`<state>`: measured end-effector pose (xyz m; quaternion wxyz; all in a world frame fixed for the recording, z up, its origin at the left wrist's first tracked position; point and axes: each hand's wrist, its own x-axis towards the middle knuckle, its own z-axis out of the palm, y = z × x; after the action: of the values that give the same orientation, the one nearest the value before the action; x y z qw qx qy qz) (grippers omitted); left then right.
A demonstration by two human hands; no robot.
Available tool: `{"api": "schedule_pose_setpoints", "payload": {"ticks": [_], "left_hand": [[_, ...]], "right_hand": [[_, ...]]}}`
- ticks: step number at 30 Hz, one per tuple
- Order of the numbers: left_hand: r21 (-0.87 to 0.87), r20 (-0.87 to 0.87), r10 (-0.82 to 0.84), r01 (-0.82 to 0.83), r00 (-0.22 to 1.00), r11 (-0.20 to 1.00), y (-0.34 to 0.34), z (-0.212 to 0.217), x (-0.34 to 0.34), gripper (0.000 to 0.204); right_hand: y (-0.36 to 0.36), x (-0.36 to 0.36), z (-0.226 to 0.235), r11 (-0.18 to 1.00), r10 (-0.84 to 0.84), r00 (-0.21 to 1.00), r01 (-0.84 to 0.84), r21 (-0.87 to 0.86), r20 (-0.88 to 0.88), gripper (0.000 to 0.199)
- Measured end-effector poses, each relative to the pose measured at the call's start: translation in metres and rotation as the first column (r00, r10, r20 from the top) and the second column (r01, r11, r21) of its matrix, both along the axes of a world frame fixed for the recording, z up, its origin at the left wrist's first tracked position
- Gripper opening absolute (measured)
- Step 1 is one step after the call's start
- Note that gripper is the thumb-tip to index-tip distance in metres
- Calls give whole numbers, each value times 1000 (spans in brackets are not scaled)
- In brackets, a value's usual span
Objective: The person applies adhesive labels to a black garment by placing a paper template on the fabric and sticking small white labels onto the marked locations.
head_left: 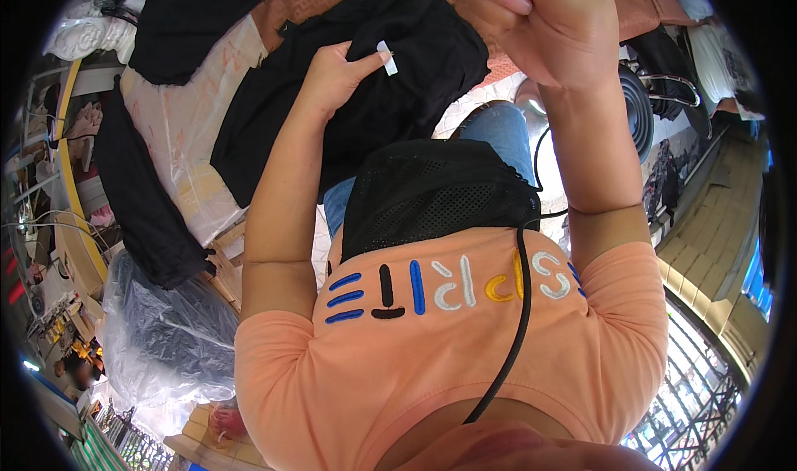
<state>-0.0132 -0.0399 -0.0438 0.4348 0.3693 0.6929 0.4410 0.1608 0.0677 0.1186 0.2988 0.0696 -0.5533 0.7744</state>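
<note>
My left hand [339,74] is closed in a pinch, thumb on top, on a small white label [389,66] at the black garment [270,131] spread before me. Under that hand the dark cloth lies in soft folds. My right hand [552,27] is raised near the camera at the upper right, its fingers curled in with the thumb pressed on them. Whatever it may hold is hidden. It is apart from the label, to the right of it.
A black garment [187,23] lies at the upper left, and a long dark cloth [137,172] hangs over a plastic-covered surface [187,122]. Clear plastic sheeting [170,330] bulges at the lower left. A black cable [523,322] runs down my front past a mesh bag [440,193].
</note>
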Motion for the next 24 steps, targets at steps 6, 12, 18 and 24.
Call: {"api": "schedule_pose_setpoints", "payload": {"ticks": [6,12,18,24], "left_hand": [[14,-70,27,-26,997,1000,1,-10,-3,39],[-43,-18,-41,41,999,998,2,-1,-3,75],[-5,-93,-4,3,996,1000,2,-17,-8,79],[-4,-111,-9,9,994,1000,2,-11,-5,81]], "right_hand": [[0,1,-2,998,-32,998,29,47,54,17],[-3,14,-9,868,-266,964,252,428,-27,13],[-4,29,12,534,-547,821,491,689,-161,9],[-7,30,5,650,-548,812,563,511,-199,10]]}}
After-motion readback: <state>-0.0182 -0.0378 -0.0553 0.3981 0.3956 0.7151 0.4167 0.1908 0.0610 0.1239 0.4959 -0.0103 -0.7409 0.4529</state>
